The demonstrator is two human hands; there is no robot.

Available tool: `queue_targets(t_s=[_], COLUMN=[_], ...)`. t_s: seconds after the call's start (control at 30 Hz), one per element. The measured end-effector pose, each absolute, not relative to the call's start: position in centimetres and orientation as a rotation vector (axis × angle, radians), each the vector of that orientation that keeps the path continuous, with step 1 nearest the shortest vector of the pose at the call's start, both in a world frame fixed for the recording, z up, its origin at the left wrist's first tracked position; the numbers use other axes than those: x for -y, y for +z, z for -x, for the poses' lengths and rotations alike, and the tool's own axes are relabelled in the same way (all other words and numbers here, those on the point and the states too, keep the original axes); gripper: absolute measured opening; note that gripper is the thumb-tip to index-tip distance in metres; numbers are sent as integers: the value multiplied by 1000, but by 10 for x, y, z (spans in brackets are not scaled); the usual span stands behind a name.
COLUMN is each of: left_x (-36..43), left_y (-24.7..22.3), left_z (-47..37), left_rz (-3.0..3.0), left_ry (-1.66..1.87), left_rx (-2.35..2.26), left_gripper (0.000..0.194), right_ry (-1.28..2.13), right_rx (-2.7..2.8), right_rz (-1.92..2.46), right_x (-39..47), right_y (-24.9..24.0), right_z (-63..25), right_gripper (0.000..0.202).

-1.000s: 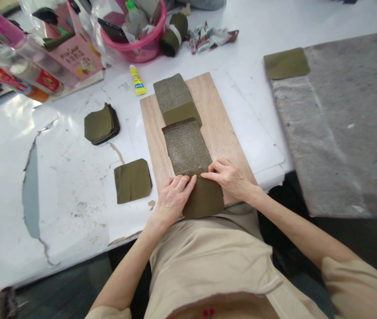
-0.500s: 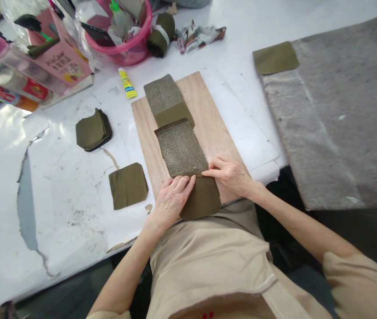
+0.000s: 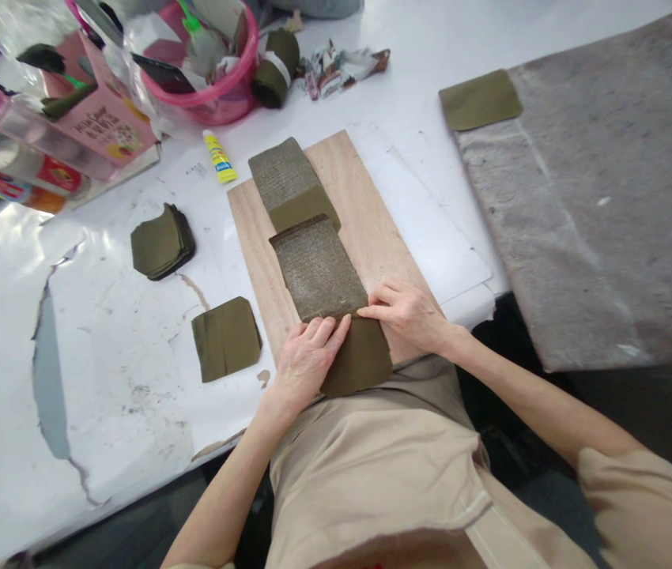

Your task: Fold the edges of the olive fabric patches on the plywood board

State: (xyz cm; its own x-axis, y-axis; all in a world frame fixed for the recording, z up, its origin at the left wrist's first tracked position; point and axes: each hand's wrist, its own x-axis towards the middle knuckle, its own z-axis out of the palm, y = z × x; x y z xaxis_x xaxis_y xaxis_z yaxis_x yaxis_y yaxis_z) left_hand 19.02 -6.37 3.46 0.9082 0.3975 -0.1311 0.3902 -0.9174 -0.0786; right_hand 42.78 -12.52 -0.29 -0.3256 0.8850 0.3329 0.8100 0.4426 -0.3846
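Two olive fabric pieces with rough grey-brown faces lie overlapped in a line on a wooden board (image 3: 371,213). The upper piece (image 3: 285,178) is at the far end. The lower piece (image 3: 321,273) is nearer me, with a smooth olive flap (image 3: 360,356) hanging towards my lap over the board's near edge. My left hand (image 3: 306,356) lies on the seam between rough face and flap, its fingers stretched out and pressing down. At the right end of that seam, my right hand (image 3: 404,316) has curled fingers and pinches the edge. What lies under its fingertips is hidden.
Left of the board are a single olive piece (image 3: 226,338) and a stack of olive pieces (image 3: 161,241). A yellow glue tube (image 3: 219,158), a pink basket (image 3: 209,107) and an olive roll (image 3: 275,69) stand behind. At right lies a large grey slab (image 3: 597,197) bearing an olive patch (image 3: 481,100).
The camera view has shifted slightly. Both hands stay at the same seam, with the right fingertips moved very little along it. The fabric pieces keep their places on the board.
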Motion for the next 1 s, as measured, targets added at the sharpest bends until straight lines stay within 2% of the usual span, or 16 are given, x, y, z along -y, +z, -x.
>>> queue_targets(t_s=[0.47, 0.8, 1.0], left_x=[63, 62, 62], left_y=[41, 46, 48], left_z=[-200, -208, -209], left_rz=[3035, 3062, 3047], left_ry=[228, 319, 332], left_rx=[634, 610, 604], left_gripper=[53, 55, 55], right_ry=[186, 317, 226], right_rx=[2197, 2020, 2100], right_rz=[1407, 1483, 1482], right_x=[125, 125, 124], right_y=[-3, -3, -1], right_z=[-428, -435, -432], right_gripper=[26, 21, 20])
